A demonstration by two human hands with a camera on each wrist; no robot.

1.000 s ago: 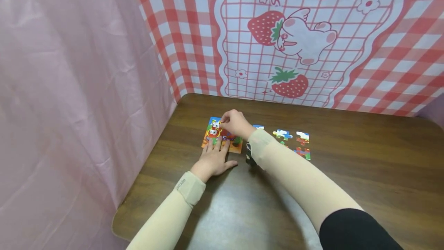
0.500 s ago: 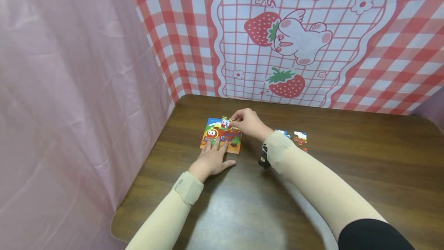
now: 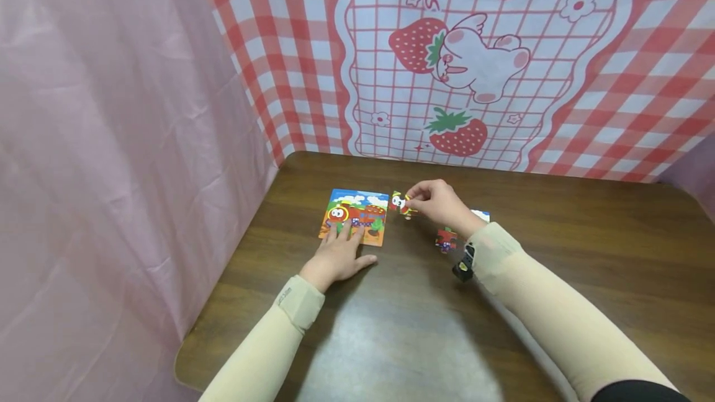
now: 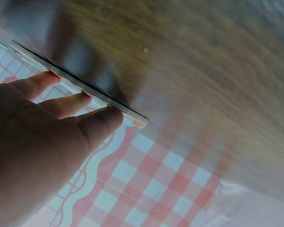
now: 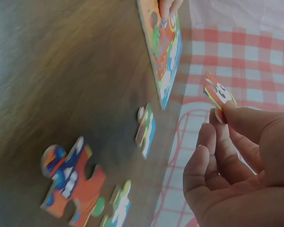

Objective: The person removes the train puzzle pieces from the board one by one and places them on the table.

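A picture puzzle board [image 3: 371, 241] with a red cartoon train lies flat on the table. My left hand [image 3: 335, 259] rests its spread, straight fingers on the board's near edge; the left wrist view shows the fingertips against the thin board [image 4: 138, 120]. Right of the board, my right hand [image 3: 447, 206] pinches a puzzle piece [image 5: 220, 92] with a white-eyed face between thumb and forefinger, raised above the table. Its other fingers curl loosely. A red and blue puzzle piece [image 3: 445, 239] lies below the right hand.
More loose pieces lie around the right hand, including a small piece [image 5: 146, 132] near the board and another piece [image 5: 119, 203] beside the red one. A white and blue piece [image 3: 481, 214] is partly hidden by the right wrist. A checked cloth [image 3: 313, 79] hangs behind the table.
My right hand has moved right, from over the board to beside it, carrying the face piece. The left hand keeps its place on the board.
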